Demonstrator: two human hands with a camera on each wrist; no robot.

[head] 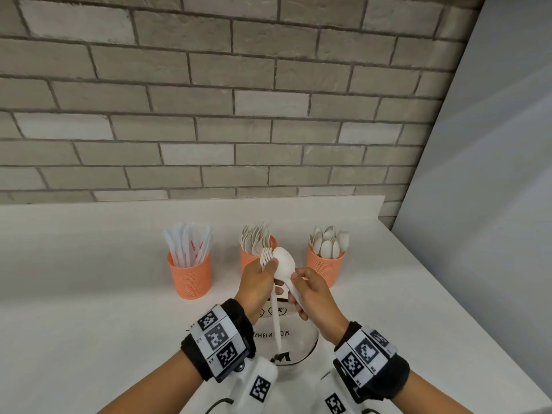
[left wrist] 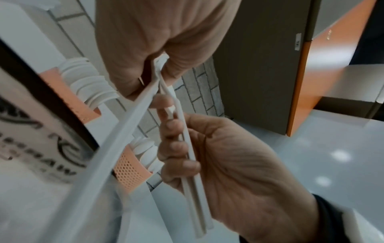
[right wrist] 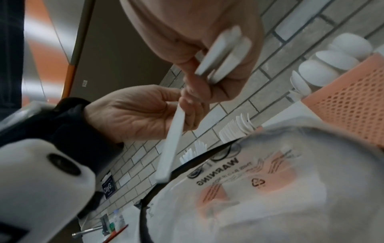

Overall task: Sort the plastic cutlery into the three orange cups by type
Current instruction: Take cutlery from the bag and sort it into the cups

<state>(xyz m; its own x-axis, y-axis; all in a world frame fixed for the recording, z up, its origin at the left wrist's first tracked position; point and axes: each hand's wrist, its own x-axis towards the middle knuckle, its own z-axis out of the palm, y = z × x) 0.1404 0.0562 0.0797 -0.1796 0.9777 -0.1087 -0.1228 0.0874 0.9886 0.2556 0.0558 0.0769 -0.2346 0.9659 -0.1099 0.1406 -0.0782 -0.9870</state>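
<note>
Three orange mesh cups stand in a row near the wall: the left cup (head: pixel 189 276) holds knives, the middle cup (head: pixel 249 259) forks, the right cup (head: pixel 325 268) spoons. In front of the middle cup my left hand (head: pixel 261 280) grips a white fork (head: pixel 265 258), tines up, its handle (right wrist: pixel 170 143) hanging down. My right hand (head: pixel 310 291) pinches white spoons (head: pixel 283 264) by two stacked handles (left wrist: pixel 193 180), bowl up and touching the fork. The hands are close together above a plastic bag.
A clear plastic bag (head: pixel 295 339) with black print lies on the white counter (head: pixel 89 294) under my hands. The brick wall (head: pixel 209 115) runs just behind the cups. A grey panel (head: pixel 493 204) bounds the counter on the right.
</note>
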